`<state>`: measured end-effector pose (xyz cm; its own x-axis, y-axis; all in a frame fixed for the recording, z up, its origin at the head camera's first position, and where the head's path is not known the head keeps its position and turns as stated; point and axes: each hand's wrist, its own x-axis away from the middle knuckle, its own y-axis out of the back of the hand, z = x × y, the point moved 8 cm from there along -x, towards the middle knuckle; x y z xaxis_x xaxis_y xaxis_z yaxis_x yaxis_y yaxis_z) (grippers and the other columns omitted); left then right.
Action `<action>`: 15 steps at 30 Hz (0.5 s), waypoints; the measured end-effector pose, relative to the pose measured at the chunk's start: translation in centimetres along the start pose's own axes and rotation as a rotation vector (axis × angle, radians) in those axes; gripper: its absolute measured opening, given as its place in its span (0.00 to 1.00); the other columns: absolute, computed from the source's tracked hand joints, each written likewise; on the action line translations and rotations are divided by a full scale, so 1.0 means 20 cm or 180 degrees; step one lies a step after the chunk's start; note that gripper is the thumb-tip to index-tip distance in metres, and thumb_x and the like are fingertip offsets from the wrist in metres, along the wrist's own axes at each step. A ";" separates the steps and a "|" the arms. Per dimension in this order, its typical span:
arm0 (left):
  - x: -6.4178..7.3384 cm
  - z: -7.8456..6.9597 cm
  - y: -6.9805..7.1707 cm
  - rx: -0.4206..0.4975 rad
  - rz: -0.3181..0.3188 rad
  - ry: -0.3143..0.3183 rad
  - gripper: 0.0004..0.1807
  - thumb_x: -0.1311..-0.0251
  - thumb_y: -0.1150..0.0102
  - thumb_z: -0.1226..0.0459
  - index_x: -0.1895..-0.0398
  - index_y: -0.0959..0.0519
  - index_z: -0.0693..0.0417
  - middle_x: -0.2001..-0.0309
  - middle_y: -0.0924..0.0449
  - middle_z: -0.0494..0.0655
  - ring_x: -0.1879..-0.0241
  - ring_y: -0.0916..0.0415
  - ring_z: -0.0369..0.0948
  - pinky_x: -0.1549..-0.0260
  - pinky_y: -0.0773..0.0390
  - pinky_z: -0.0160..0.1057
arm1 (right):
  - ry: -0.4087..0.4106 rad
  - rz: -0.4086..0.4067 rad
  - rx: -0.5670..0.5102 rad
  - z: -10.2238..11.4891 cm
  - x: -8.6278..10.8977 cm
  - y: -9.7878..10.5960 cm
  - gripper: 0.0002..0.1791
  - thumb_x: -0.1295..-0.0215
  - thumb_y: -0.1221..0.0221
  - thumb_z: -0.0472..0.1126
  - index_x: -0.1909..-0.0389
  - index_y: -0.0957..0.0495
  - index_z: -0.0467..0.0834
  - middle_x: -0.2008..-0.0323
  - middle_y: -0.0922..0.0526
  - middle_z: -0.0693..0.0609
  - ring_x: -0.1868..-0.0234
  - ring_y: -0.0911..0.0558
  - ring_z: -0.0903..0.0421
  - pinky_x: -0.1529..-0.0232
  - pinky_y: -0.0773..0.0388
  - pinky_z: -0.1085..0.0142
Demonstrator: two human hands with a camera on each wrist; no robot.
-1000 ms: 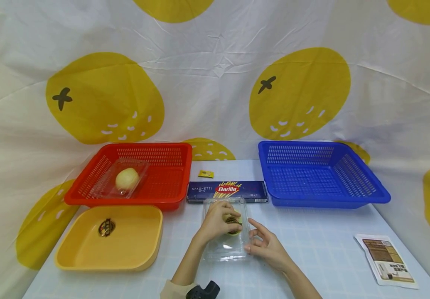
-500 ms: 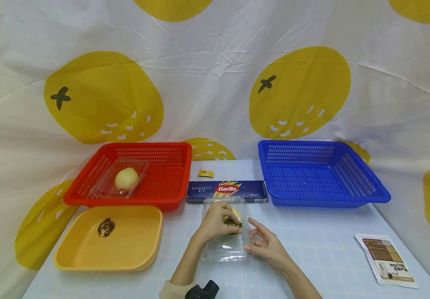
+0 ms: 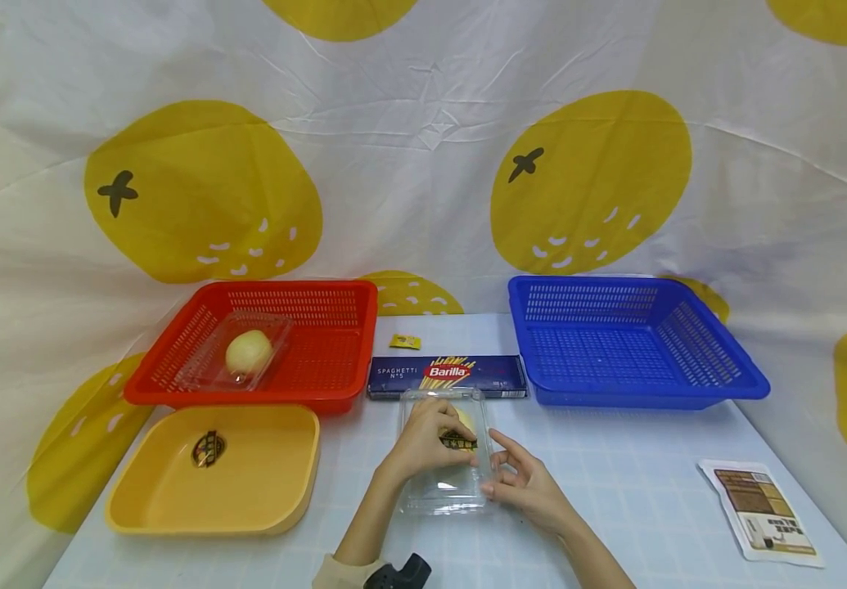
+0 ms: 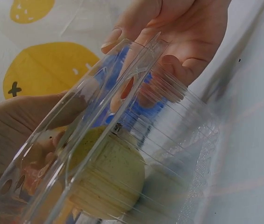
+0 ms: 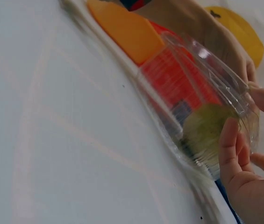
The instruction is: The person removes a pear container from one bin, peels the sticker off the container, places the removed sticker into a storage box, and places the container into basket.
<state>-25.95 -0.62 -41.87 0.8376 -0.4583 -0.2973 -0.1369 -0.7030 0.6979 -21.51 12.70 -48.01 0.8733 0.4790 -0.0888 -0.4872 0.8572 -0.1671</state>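
In the head view, a clear plastic clamshell box (image 3: 441, 497) lies mid-table with a pale yellow, round, onion-like item (image 4: 117, 175) inside. My left hand (image 3: 423, 440) is over the lid, thumb and index finger pinching a round black and gold sticker (image 3: 458, 442), which is bent with its far edge lifted. At the box's right side, my right hand (image 3: 529, 491) holds the rim between thumb and fingers. The right wrist view shows the fingertips (image 5: 229, 128) right at that rim. The left wrist view looks through the box's ridged side, and the sticker is hidden there.
Behind the box lies a blue spaghetti box (image 3: 447, 377), with a small yellow packet (image 3: 405, 342) beyond. A red basket (image 3: 327, 401) holds another clear box. A yellow tray (image 3: 246, 491) bears a similar sticker. A blue basket (image 3: 614, 397) and a white-brown pouch (image 3: 762, 514) are right.
The sticker, round and flat a second ago, is now folded toward me, and more of the pale item shows behind it. My left thumb has shifted slightly nearer; my right hand stays put.
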 end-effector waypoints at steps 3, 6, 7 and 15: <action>0.01 -0.01 0.01 -0.0018 -0.0095 -0.0060 0.14 0.65 0.22 0.55 0.71 0.13 0.47 0.69 0.28 0.35 0.62 0.36 0.35 0.57 0.35 0.38 | 0.0008 -0.0010 -0.0037 0.00 0.00 0.00 0.48 0.45 0.39 0.26 0.30 0.60 0.27 0.58 0.34 0.46 0.69 0.24 0.65 0.65 0.22 0.73; 0.03 -0.01 0.02 -0.0068 -0.0208 -0.0119 0.15 0.64 0.22 0.56 0.70 0.13 0.48 0.67 0.26 0.38 0.60 0.34 0.36 0.56 0.33 0.40 | 0.0054 0.0003 -0.0068 0.01 0.00 0.00 0.47 0.45 0.40 0.25 0.31 0.60 0.27 0.58 0.34 0.45 0.69 0.25 0.65 0.65 0.22 0.73; 0.03 -0.01 0.02 -0.0087 -0.0245 -0.0132 0.15 0.64 0.22 0.56 0.70 0.13 0.49 0.67 0.25 0.38 0.59 0.34 0.37 0.56 0.32 0.39 | 0.0072 0.0004 -0.0074 0.02 0.00 0.00 0.47 0.45 0.40 0.25 0.31 0.60 0.26 0.58 0.34 0.45 0.69 0.25 0.65 0.65 0.22 0.73; 0.09 -0.03 0.06 -0.0419 -0.0545 -0.0233 0.23 0.64 0.23 0.53 0.63 0.14 0.56 0.63 0.24 0.43 0.58 0.31 0.39 0.56 0.28 0.39 | 0.0040 -0.0047 -0.0055 0.02 0.01 -0.01 0.47 0.45 0.40 0.25 0.31 0.60 0.27 0.57 0.34 0.44 0.70 0.25 0.65 0.64 0.22 0.72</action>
<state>-24.28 -1.95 -41.22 0.8014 -0.3800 -0.4618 0.0782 -0.6990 0.7109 -21.32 12.77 -47.54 0.8805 0.4638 -0.0984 -0.4741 0.8607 -0.1854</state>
